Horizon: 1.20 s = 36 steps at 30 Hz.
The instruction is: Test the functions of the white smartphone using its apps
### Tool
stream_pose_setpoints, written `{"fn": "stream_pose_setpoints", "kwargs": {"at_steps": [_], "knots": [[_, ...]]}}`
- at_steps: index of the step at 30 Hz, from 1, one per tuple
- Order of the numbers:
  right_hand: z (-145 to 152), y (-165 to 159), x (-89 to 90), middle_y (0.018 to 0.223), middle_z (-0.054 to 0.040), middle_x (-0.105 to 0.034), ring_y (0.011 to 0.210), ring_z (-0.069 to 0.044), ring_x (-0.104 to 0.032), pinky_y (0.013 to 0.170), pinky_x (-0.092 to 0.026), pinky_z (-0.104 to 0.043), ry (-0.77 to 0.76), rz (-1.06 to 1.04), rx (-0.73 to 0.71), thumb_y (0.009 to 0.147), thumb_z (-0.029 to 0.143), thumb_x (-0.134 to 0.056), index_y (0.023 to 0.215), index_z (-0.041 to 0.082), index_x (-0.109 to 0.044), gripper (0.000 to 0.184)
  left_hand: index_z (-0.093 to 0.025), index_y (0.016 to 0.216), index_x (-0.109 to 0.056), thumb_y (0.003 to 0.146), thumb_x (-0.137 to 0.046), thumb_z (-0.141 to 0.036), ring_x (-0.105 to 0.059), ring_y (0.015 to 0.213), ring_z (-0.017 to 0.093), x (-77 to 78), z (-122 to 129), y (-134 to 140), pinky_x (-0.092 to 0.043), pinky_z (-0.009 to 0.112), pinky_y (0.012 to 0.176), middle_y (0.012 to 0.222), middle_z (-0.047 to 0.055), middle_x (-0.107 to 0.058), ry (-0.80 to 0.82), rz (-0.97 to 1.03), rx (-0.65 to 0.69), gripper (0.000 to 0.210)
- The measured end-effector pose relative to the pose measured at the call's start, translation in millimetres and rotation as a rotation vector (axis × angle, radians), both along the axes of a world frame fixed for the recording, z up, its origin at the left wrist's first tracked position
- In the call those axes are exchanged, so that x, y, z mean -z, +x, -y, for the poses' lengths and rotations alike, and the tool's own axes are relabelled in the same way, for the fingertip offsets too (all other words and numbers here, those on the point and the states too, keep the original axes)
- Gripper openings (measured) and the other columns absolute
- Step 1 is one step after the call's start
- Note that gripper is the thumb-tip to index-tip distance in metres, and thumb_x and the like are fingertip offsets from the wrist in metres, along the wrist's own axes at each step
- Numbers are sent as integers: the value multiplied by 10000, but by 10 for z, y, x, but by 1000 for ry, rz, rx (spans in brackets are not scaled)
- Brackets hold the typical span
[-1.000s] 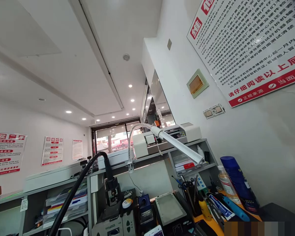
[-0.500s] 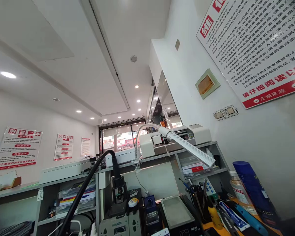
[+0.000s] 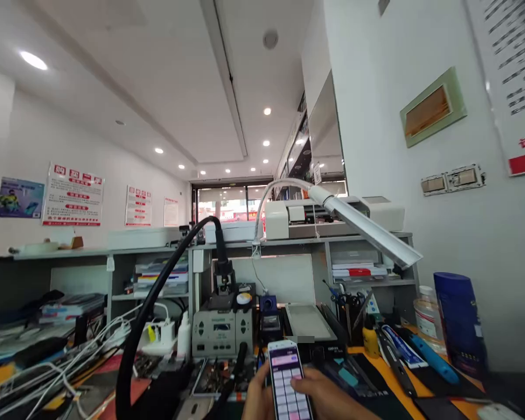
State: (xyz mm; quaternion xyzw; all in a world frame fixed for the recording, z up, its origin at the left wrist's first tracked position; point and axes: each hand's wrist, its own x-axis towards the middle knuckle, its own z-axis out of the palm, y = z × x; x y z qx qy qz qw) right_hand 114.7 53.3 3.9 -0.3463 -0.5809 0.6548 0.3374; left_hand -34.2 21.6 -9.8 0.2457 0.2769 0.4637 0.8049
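A white smartphone (image 3: pixel 282 373) stands upright at the bottom middle of the head view, its lit screen showing a grid of pale tiles and a pink band. My left hand (image 3: pixel 257 399) is closed around its left edge. From the right, my right hand (image 3: pixel 326 394) grips the other edge, with the thumb lying over the screen; its other fingers are hidden. Behind the phone is a flat grey heating plate (image 3: pixel 310 322). A grey soldering station (image 3: pixel 216 335) with a small display stands to the left of it.
A black flexible arm (image 3: pixel 142 326) curves up on the left. Tangled white cables (image 3: pixel 83 344) cover the left bench. On the right lie a blue-handled tool (image 3: pixel 437 361), a glue tube (image 3: pixel 403 345), a clear bottle (image 3: pixel 427 315) and a blue can (image 3: pixel 457 318). A lamp (image 3: pixel 371 224) hangs overhead.
My view has tilted down and levelled, bringing the bench and both hands into sight. Earlier only the phone's top edge showed at the bottom; now most of its screen shows.
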Motion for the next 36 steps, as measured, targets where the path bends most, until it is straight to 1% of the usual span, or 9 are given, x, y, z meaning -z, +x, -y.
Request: {"fn": "stream_pose_setpoints", "kwargs": {"at_steps": [2,4,6,12,17,23,27,30,36], "knots": [[85,25,-52,907,-91,-712,842,-238,-670,698,-502,-334,-57,58,-22,746,370,-670,1089,154,-644,407,-89,1163,-640,856,-432,-655,-693,718,335,-34,55,18,-543,458,627,911,192,-713,40,-43,3,678],[117,49,-68,888,-81,-707,795,-222,-665,650,-491,-310,-20,80,-34,745,342,-662,1100,153,-622,405,-104,1153,-641,831,-444,-688,-670,616,277,-83,121,19,-523,362,501,822,155,-702,2,-109,68,695],[108,67,-49,879,-73,-702,762,-204,-658,642,-486,-300,9,74,-54,743,316,-657,1081,149,-611,380,-127,1143,-644,823,-456,-694,-643,568,234,-123,170,7,-509,316,454,734,102,-668,19,-121,71,677],[121,101,-62,946,-70,-706,837,-224,-661,701,-501,-330,69,123,-95,730,243,-639,1102,168,-592,383,-144,1129,-642,822,-434,-730,-642,609,226,-116,198,-41,-533,333,468,751,79,-637,55,-96,80,693],[174,109,-157,951,-50,-689,863,-225,-639,667,-482,-292,95,134,-132,619,92,-647,1081,164,-595,470,-129,1110,-643,830,-403,-735,-654,663,249,-122,211,-52,-532,329,486,802,97,-640,83,-117,83,709],[104,118,-141,926,-79,-680,821,-224,-635,692,-487,-347,-73,19,-148,782,299,-615,1129,157,-593,376,-125,1121,-630,845,-382,-715,-649,667,240,-159,214,-66,-533,335,517,821,110,-649,102,-81,126,697],[112,113,-162,946,-98,-688,826,-229,-640,735,-480,-373,-87,23,-117,849,358,-582,1144,147,-602,363,-113,1116,-630,841,-405,-701,-654,698,248,-157,201,-87,-537,342,528,854,121,-654,108,-67,134,687],[142,108,-191,997,-108,-692,871,-235,-638,771,-476,-376,-90,-19,-155,888,377,-528,1164,149,-611,368,-130,1106,-630,822,-429,-714,-659,715,267,-155,186,-100,-537,351,529,862,125,-658,93,-73,134,680],[158,97,-209,1093,-134,-694,934,-255,-632,827,-473,-398,-101,-43,-143,932,459,-452,1195,147,-628,444,-150,1061,-639,787,-479,-723,-657,716,282,-137,150,-125,-544,371,518,835,108,-647,59,-58,111,655]]}}
